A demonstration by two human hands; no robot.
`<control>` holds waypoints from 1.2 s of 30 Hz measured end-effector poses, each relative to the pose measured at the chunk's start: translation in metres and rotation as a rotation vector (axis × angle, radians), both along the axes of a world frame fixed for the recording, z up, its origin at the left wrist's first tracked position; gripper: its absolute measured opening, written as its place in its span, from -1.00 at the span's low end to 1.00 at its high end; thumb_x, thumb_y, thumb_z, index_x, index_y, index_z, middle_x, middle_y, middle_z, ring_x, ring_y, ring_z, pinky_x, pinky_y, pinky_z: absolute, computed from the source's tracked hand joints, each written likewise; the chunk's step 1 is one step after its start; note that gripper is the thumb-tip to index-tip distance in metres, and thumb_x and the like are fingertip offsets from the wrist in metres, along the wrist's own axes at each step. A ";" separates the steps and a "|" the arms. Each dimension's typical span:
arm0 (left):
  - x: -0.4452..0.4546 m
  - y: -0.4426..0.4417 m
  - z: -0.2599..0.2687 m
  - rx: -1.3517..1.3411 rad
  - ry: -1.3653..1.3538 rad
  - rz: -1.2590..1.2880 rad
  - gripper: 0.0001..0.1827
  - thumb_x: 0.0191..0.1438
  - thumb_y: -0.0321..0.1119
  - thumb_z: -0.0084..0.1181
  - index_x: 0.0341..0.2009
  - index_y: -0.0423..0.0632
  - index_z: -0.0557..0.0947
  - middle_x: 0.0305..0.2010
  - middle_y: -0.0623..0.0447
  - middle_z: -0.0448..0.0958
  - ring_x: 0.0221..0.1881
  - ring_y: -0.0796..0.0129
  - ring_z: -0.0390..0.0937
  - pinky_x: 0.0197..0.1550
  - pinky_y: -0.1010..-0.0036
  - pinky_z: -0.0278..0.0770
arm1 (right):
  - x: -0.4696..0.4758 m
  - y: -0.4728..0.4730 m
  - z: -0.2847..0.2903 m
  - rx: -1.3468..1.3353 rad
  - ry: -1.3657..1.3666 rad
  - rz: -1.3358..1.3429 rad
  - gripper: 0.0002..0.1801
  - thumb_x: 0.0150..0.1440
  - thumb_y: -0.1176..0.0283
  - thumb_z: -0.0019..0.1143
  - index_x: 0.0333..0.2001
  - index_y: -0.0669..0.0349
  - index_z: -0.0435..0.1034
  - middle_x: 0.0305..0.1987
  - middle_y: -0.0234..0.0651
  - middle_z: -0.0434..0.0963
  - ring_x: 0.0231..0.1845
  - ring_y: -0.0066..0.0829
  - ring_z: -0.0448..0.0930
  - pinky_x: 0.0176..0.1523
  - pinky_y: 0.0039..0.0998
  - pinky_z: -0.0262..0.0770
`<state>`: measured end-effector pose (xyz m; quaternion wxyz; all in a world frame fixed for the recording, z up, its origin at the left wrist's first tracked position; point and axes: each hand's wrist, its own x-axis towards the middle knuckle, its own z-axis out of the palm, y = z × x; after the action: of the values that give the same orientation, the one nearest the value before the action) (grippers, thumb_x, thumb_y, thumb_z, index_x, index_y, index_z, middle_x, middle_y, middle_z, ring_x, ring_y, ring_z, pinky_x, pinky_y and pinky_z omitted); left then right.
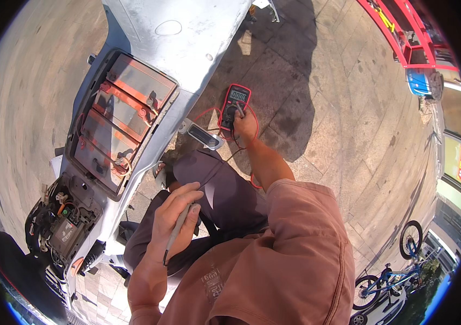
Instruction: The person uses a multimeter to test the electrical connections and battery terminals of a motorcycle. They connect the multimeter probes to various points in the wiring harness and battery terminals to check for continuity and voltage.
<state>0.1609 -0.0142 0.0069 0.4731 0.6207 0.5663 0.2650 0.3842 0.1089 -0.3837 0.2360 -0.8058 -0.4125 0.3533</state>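
Note:
A red and black digital multimeter (235,106) lies on the paving beside the scooter, its display lit with digits. My right hand (246,126) is at its lower right edge by the rotary dial. Between those fingers is a slim grey test probe (240,109), and a red lead loops round the wrist. In front of my chest, my left hand (178,217) pinches another grey test probe (179,226), slanted down toward my forearm. A dark lead (219,164) runs across my knee toward the meter. Left of it, several batteries (127,105) with orange straps fill the open scooter footwell.
The pale scooter body (186,36) stands close on my left, its wired controller bay (66,229) exposed. A folding footrest (204,136) juts out near my knee. At the far right are a red metal rack (411,48), a blue-labelled bucket (417,82) and a blue bicycle (389,280).

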 end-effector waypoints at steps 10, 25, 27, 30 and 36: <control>0.002 0.004 0.001 -0.044 -0.029 0.000 -0.74 0.25 -0.38 0.12 -0.02 -0.23 0.60 0.09 -0.27 0.58 0.02 0.00 0.61 0.02 0.34 0.55 | -0.027 0.016 -0.006 -0.209 -0.097 -0.064 -0.56 0.08 0.05 0.20 -0.13 0.18 0.52 -0.14 0.04 0.66 -0.05 0.09 0.65 0.04 -0.02 0.56; -0.003 -0.010 -0.018 -0.075 -0.027 0.061 -0.73 0.29 -0.31 0.10 -0.05 -0.25 0.61 0.04 -0.28 0.60 0.03 0.04 0.61 0.08 0.33 0.51 | -0.010 0.020 -0.012 -0.172 -0.144 0.197 -0.59 0.10 0.08 0.15 -0.13 0.16 0.51 -0.13 0.03 0.65 -0.05 0.09 0.65 0.02 -0.03 0.57; -0.003 -0.009 -0.019 -0.083 -0.023 0.045 -0.72 0.30 -0.30 0.09 -0.04 -0.25 0.61 0.06 -0.28 0.59 0.02 0.05 0.61 0.08 0.33 0.51 | -0.006 0.019 -0.013 -0.201 -0.160 0.190 -0.58 0.09 0.06 0.16 -0.09 0.11 0.53 -0.15 -0.01 0.66 -0.04 0.06 0.64 0.03 -0.03 0.55; -0.003 -0.008 -0.021 -0.021 0.007 0.040 -0.71 0.31 -0.29 0.09 -0.01 -0.24 0.61 0.09 -0.25 0.55 -0.05 0.09 0.62 0.01 0.36 0.53 | -0.003 0.016 -0.008 -0.130 -0.146 0.138 -0.60 0.14 0.05 0.14 -0.12 0.13 0.54 -0.16 0.01 0.65 -0.05 0.09 0.63 0.01 -0.05 0.54; -0.003 -0.002 -0.027 0.074 0.106 0.310 -0.68 0.33 -0.24 0.09 0.05 -0.17 0.60 -0.15 -0.07 0.48 -0.36 0.28 0.51 -0.26 0.41 0.50 | -0.001 -0.007 0.112 0.680 0.228 -0.103 -0.37 0.43 -0.05 -0.27 -0.22 0.35 0.48 -0.44 -0.29 0.49 -0.43 -0.45 0.49 -0.34 -0.36 0.40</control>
<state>0.1578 -0.0163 -0.0205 0.3728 0.5561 0.6693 0.3222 0.3832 0.1017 -0.2715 0.5526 -0.6564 -0.4363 0.2709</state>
